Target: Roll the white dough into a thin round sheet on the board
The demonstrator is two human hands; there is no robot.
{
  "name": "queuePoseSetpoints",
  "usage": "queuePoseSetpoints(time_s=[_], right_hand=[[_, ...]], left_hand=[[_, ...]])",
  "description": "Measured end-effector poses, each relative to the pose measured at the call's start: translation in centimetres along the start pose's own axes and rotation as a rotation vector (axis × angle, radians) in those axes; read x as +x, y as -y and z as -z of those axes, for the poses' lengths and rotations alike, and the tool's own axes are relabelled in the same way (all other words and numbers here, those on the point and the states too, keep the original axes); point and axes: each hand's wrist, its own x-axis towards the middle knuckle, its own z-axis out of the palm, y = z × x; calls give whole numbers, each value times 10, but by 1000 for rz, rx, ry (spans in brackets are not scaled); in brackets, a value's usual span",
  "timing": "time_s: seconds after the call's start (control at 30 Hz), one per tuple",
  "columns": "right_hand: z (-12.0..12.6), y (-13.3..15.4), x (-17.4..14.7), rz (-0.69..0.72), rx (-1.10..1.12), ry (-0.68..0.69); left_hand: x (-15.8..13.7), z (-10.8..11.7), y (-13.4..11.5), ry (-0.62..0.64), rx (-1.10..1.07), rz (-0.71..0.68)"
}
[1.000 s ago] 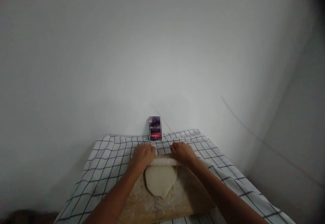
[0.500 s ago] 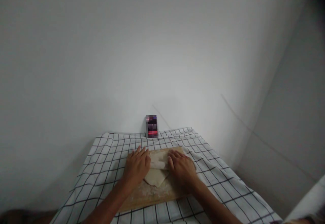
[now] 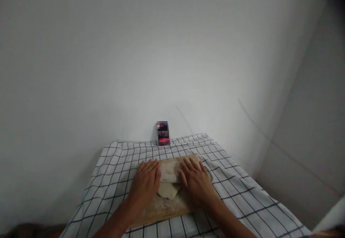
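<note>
A pale sheet of dough lies on a floured wooden board between my hands. Its far part looks thicker, like a folded or rolled band; whether anything is inside it cannot be seen. A thin flap of dough spreads from the band towards me. My left hand rests palm down over the band's left end, fingers stretched forward. On the right end lies my right hand, flat, with its fingers spread and thumb pointing inward. Both hands hide the ends of the dough.
The board sits on a table under a white cloth with a black grid. At the back edge a dark, pixelated upright object leans by the white wall. A rounded edge shows beyond my right hand.
My fingers have straightened and flattened, with the right hand's fingers spreading more. The dough band between them looks wider and the front flap slightly shorter. The view has shifted slightly.
</note>
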Motion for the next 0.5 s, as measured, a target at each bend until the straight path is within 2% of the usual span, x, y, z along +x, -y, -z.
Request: queuePoseSetpoints(time_s=[0.17,0.3,0.4,0.5], right_hand=[[-1,-20,60,-44,56,122],[-6,-33,98,61,100,211],[-10,-38,116,129,102,239],[-13,-40,119,151,92,245]], left_hand=[[45,-11,7,116,70,99],[64,-18,15,180,83,164],[70,-19,17,208,97,179],[69,-18,16,220,87,167]])
